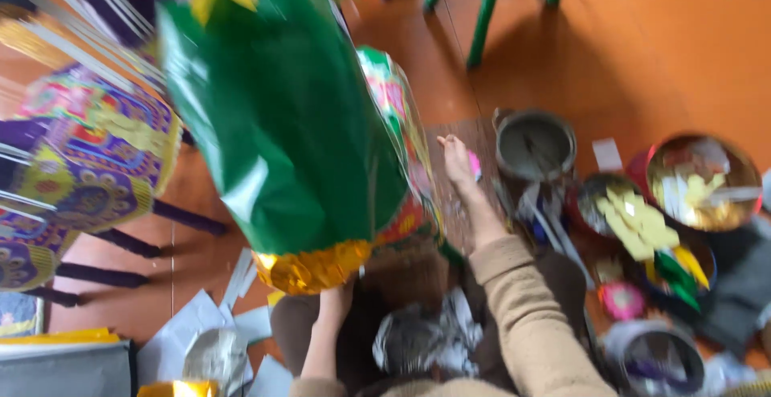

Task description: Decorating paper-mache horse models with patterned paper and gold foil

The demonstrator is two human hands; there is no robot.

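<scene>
Orange floor [658, 51] crowded with craft odds and ends.

A grey metal pot [534, 146] stands on the boards, with round tins [703, 182] of yellow and gold paper scraps just to its right. White paper sheets [189, 329] lie scattered at lower left, near a flat grey box [64, 369]. Green chair legs [480, 31] stand at the top.

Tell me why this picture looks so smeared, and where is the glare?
Head view: motion blur smears everything, most of all the green foil figure; glare streaks its foil and gold trim; the left hand and right hand are soft-edged; soft daylight, faint shadows on the orange floor.
</scene>
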